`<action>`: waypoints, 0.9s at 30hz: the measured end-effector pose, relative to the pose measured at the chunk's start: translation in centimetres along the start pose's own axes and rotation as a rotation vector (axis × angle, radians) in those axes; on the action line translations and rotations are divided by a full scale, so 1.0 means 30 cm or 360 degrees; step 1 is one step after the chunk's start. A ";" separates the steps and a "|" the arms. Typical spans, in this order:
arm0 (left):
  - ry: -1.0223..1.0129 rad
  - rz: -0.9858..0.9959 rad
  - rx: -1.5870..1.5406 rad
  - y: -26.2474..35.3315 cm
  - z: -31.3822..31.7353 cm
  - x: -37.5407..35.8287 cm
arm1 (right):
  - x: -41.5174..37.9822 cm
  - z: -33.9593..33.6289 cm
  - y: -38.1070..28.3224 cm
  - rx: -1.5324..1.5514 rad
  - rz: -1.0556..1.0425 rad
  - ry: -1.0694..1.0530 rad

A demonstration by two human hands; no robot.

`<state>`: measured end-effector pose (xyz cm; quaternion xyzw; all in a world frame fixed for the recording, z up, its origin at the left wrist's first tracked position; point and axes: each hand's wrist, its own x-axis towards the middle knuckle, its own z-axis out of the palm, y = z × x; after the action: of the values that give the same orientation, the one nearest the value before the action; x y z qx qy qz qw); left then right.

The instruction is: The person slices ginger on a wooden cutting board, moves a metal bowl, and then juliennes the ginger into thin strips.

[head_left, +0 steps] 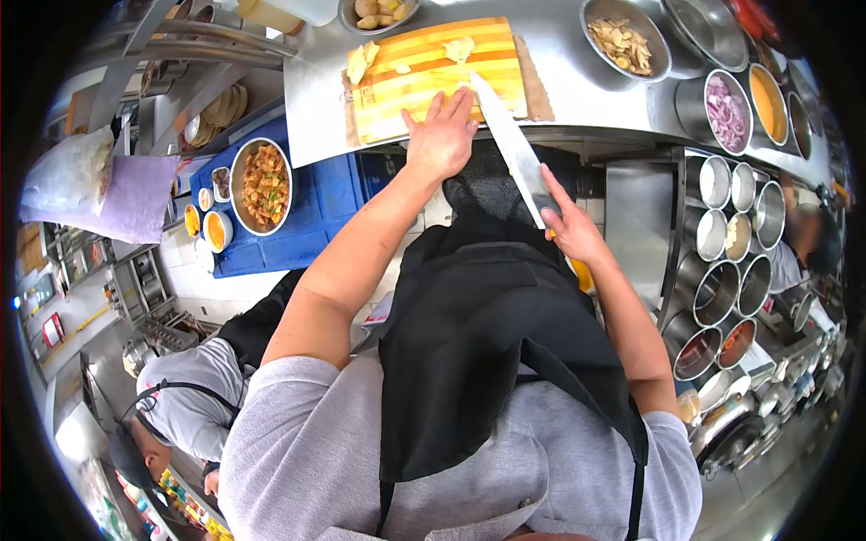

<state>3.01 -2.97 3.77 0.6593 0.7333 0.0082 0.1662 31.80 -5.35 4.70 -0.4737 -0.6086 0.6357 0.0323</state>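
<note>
A wooden cutting board [397, 104] lies on a brown cloth [535, 90] at the edge of the steel counter. Pale yellow pieces [458, 49] rest on its far part, with another piece [363, 62] at the left. My left hand [442, 135] reaches over the board's near edge, fingers spread toward the board; nothing shows in it. In my right hand [570, 224] is a large knife [512, 144], held by its handle. The blade points up and left, its tip over the board beside my left fingertips. The handle is mostly hidden by my fingers.
Metal bowls of sliced pieces [622, 45] and whole pieces [383, 13] stand behind the board. At right are a pot of purple onion [727, 113] and stacked containers [717, 293]. A blue surface [316, 203] at left holds a food bowl [262, 187]. A co-worker [194, 392] is lower left.
</note>
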 end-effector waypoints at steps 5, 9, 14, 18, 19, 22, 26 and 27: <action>0.0129 0.0062 0.0041 -0.021 0.033 0.015 | 0.009 0.009 0.031 0.0015 -0.0073 0.0045; 0.0023 0.0032 0.0025 -0.026 0.007 0.019 | 0.001 -0.006 0.001 -0.0031 -0.0006 -0.0009; 0.0010 0.0040 0.0014 -0.032 0.006 0.025 | 0.002 -0.038 -0.026 -0.0159 0.0012 -0.0023; -0.0047 0.0018 0.0025 -0.029 -0.007 0.023 | 0.030 -0.039 -0.030 -0.0134 -0.0051 -0.0020; -0.0047 0.0017 0.0026 -0.031 -0.005 0.022 | 0.031 -0.037 -0.039 -0.0156 -0.0047 -0.0009; -0.0031 0.0034 0.0031 -0.032 0.006 0.013 | 0.021 -0.050 -0.047 -0.0155 -0.0021 -0.0033; -0.0006 0.0058 0.0010 -0.047 0.020 0.013 | 0.006 -0.069 -0.041 -0.0165 0.0024 -0.0086; -0.0007 0.0074 0.0005 -0.044 0.022 0.011 | 0.007 -0.069 -0.055 -0.0168 0.0030 -0.0087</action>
<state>1.88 -2.96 2.77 0.6764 0.7174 0.0094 0.1664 32.15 -3.25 6.32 -0.4629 -0.6374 0.6158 -0.0153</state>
